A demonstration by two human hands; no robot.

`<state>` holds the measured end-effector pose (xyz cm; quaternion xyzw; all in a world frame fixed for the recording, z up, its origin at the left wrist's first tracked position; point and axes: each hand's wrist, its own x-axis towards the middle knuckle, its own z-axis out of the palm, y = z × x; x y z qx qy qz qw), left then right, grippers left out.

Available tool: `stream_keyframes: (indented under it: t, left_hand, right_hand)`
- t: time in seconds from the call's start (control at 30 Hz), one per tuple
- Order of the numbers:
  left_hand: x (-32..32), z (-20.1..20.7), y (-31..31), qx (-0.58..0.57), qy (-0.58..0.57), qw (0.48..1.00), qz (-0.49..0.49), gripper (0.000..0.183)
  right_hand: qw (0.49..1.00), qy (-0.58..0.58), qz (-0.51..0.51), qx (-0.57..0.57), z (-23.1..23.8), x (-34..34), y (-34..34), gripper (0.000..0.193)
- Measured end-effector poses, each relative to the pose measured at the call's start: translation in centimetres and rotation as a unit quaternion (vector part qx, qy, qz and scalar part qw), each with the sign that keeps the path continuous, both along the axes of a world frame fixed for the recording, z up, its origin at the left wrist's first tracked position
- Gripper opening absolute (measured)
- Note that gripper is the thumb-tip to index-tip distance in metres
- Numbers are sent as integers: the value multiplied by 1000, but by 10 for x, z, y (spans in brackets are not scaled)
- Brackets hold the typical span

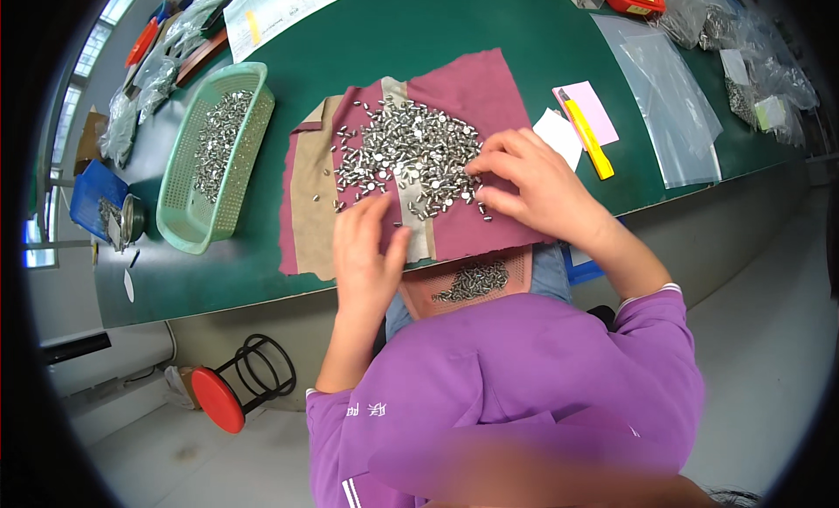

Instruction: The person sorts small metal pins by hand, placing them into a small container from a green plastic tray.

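Purple shirt; right hand at metal pieces.

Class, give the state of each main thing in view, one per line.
Left hand: open, beside pile
Right hand: open, curved
Small metal cylinders: loosely piled
Patchwork cloth: spread out
Green basket: partly filled
Salmon basket: partly filled
Yellow utility knife: lying flat, blade unclear
Red stool: unoccupied
Clear plastic sheeting: lying flat
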<state>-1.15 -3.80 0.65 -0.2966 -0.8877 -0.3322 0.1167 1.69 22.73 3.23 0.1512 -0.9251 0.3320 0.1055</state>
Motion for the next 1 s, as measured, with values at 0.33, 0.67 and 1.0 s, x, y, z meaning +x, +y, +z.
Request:
stream_keyframes:
  t: [0.33,0.67,1.0]
  left_hand:
    - [8,-6,31,-67,-45,990,-115,91]
    - [-6,-4,43,-15,10,999,-47,62]
    - [-9,-9,58,-12,25,996,-88,40]
  right_hand:
    - [996,14,-68,-57,-31,30,7,38]
    - [997,51,-51,-23,-21,16,-28,35]
    - [992,57,-97,-62,-31,20,-22,22]
